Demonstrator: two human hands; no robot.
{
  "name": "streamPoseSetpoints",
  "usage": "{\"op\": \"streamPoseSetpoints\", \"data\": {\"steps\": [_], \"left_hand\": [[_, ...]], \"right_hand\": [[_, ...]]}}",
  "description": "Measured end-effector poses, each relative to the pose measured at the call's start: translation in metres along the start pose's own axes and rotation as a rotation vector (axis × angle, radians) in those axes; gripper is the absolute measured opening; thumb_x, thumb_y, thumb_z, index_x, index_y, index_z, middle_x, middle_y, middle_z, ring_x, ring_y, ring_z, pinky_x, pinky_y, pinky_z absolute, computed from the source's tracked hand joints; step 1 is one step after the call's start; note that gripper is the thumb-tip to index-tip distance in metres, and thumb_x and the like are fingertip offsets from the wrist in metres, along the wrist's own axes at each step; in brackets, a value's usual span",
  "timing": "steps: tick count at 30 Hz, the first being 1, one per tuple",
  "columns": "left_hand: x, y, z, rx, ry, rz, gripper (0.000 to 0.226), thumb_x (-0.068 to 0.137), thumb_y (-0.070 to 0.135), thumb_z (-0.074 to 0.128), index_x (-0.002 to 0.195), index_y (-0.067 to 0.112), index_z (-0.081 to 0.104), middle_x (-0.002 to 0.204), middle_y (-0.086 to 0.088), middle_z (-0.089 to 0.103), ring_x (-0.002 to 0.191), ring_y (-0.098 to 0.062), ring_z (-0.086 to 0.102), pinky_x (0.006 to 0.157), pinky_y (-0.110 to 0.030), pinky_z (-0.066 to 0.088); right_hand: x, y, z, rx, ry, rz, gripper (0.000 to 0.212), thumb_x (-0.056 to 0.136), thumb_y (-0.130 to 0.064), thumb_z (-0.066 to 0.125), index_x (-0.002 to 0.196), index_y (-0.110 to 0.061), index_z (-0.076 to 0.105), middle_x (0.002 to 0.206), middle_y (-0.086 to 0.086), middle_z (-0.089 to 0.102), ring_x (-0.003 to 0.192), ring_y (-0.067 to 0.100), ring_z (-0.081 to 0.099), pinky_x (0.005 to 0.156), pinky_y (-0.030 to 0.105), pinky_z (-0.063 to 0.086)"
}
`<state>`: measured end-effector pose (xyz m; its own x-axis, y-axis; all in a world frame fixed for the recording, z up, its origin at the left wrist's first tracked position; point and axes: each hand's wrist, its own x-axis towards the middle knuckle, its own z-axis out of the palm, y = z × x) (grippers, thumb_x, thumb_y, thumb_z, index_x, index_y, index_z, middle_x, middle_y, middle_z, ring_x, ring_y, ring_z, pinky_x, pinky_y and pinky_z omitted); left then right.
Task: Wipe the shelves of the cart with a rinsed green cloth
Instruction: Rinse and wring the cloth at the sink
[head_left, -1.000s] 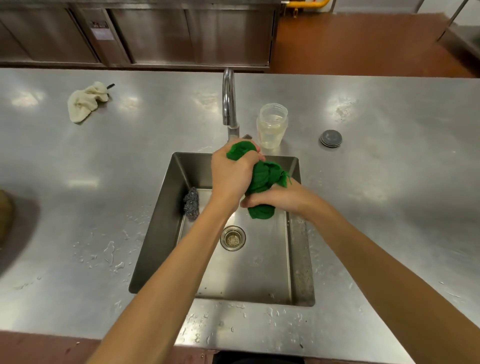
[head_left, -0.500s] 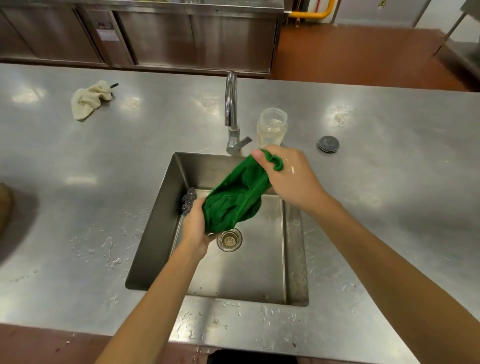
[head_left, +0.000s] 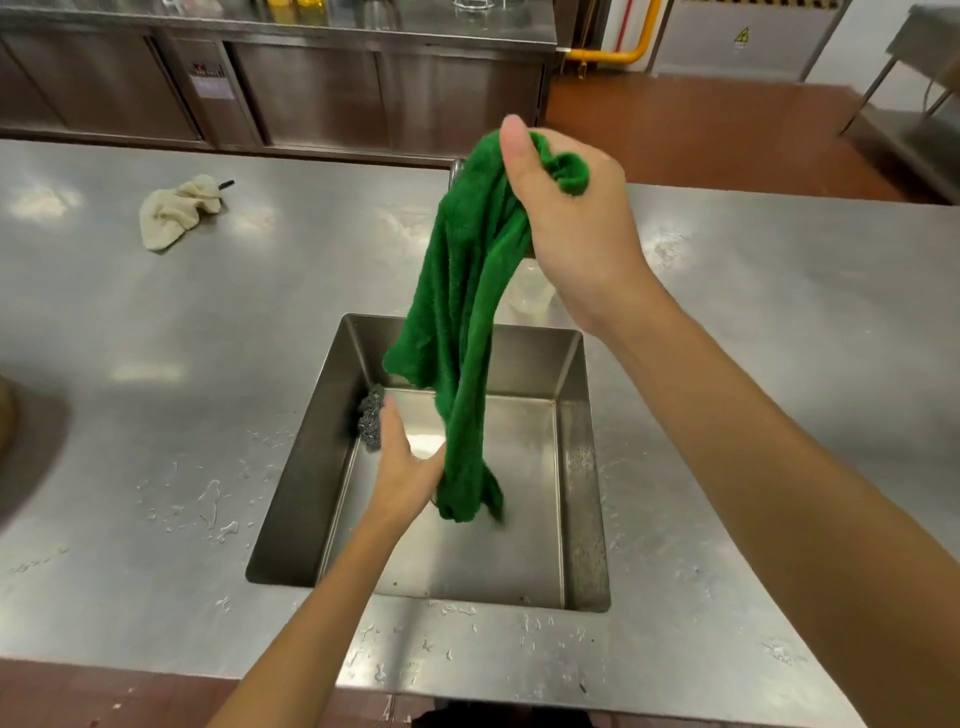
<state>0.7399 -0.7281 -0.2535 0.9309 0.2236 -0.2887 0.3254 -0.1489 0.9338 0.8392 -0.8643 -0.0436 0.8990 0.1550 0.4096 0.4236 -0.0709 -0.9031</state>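
- Green terry cloth (head_left: 467, 312) hangs as a long twisted strip over the sink (head_left: 584, 467). Its top end is bunched in the right hand (head_left: 571, 223) and its bottom end is low in the basin.
- The fingers of the right hand are clenched around the top of the cloth, thumb pressed along it, high above the surface (head_left: 208, 338).
- The left hand (head_left: 408, 473) is far below the right fingers, against the lower part of the strip. Its thumb stands free, but the other fingers go behind the cloth, so I cannot tell if they grasp it or only touch it.
- Just left of the left fingers a steel scourer (head_left: 370, 423) leans on the sink wall. A clear jar (head_left: 530, 296) is partly hidden under the right wrist. A beige rag (head_left: 176, 210) lies well apart, far to the left.
- In my judgement the cloth is being opened or drained. No cart is in view, so the wiping is not yet begun.
- Risk: the cloth looks heavy with water. Carried away like this, it can drip on the floor and make it slippery.
- Risk: the swinging loose end can catch the scourer, or the right wrist can knock the jar when it comes down.
- Risk: the hold is on a small bunch only, and wet fabric may slide out.
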Motion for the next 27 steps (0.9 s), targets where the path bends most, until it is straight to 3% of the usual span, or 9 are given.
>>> {"op": "streamPoseSetpoints", "data": {"steps": [2,4,7,12,15,18,21,24,27], "left_hand": [[-0.004,0.007,0.002,-0.063,-0.146,0.043,0.072,0.086,0.073,0.054,0.147,0.039,0.032,0.137,0.033,0.045,0.116,0.028,0.046,0.113,-0.019,0.035],[-0.002,0.008,0.005,-0.119,-0.220,0.008,0.086,0.068,0.097,0.042,0.132,0.040,0.049,0.128,0.030,0.058,0.113,0.021,0.055,0.113,-0.022,0.039],[0.001,0.019,0.010,-0.141,-0.206,0.063,0.085,0.066,0.097,0.047,0.118,0.031,0.061,0.110,0.020,0.074,0.103,0.008,0.067,0.090,-0.016,0.054],[0.008,0.053,0.007,-0.548,-0.109,-0.058,0.090,0.093,0.076,0.016,0.134,0.009,0.060,0.122,-0.012,0.073,0.113,-0.025,0.071,0.082,-0.031,0.061],[0.008,0.073,0.006,-0.565,-0.097,-0.113,0.080,0.097,0.073,0.021,0.146,0.015,0.045,0.133,-0.013,0.062,0.121,-0.029,0.064,0.093,-0.044,0.057],[0.003,0.092,0.019,-0.508,-0.229,-0.064,0.073,0.097,0.068,0.030,0.151,0.021,0.042,0.151,-0.010,0.047,0.138,-0.029,0.049,0.116,-0.056,0.037],[0.000,0.109,0.031,-0.447,-0.292,-0.020,0.077,0.086,0.071,0.041,0.149,0.025,0.044,0.153,-0.010,0.045,0.140,-0.029,0.046,0.120,-0.056,0.033],[0.001,0.115,0.034,-0.366,-0.319,-0.018,0.084,0.087,0.077,0.042,0.155,0.028,0.037,0.157,-0.022,0.040,0.143,-0.035,0.044,0.121,-0.055,0.031],[0.008,0.117,0.022,-0.292,-0.305,0.032,0.078,0.093,0.075,0.036,0.154,0.026,0.038,0.154,-0.023,0.044,0.139,-0.035,0.049,0.119,-0.056,0.035]], "right_hand": [[-0.002,-0.002,-0.001,0.011,-0.014,0.018,0.046,0.104,-0.032,0.049,0.091,0.011,0.063,0.089,0.034,0.061,0.086,0.045,0.061,0.083,0.055,0.053],[-0.006,-0.002,-0.005,0.099,0.015,0.069,0.046,0.104,-0.031,0.049,0.092,0.011,0.062,0.091,0.034,0.063,0.092,0.047,0.063,0.085,0.059,0.054],[-0.007,0.000,-0.028,0.282,0.138,0.162,0.037,0.105,-0.028,0.048,0.085,-0.004,0.068,0.086,0.019,0.070,0.090,0.034,0.070,0.089,0.056,0.057],[-0.031,0.048,-0.103,0.193,0.458,0.388,0.024,0.101,-0.028,0.058,0.090,-0.011,0.069,0.087,0.005,0.074,0.086,0.020,0.073,0.084,0.044,0.061],[-0.076,0.106,-0.124,-0.060,0.334,0.650,0.019,0.094,-0.033,0.067,0.094,-0.015,0.072,0.095,0.011,0.075,0.088,0.023,0.074,0.086,0.050,0.060],[-0.115,0.126,-0.105,-0.336,0.000,0.892,0.077,0.072,-0.076,0.065,0.115,-0.013,0.070,0.118,0.014,0.071,0.108,0.030,0.068,0.099,0.053,0.053],[-0.135,0.113,-0.073,-0.397,-0.268,0.917,0.126,0.061,-0.095,0.049,0.159,-0.021,0.019,0.165,0.004,0.021,0.150,0.027,0.027,0.121,0.048,0.026],[-0.135,0.102,-0.046,0.001,-0.428,0.540,0.110,0.064,-0.052,0.088,0.152,-0.038,0.023,0.153,-0.007,0.042,0.140,0.007,0.043,0.111,0.032,0.042],[-0.124,0.117,-0.027,-0.032,-0.326,0.408,0.089,0.071,-0.019,0.090,0.144,-0.028,0.040,0.130,-0.010,0.062,0.120,0.003,0.060,0.100,0.028,0.051]]}}
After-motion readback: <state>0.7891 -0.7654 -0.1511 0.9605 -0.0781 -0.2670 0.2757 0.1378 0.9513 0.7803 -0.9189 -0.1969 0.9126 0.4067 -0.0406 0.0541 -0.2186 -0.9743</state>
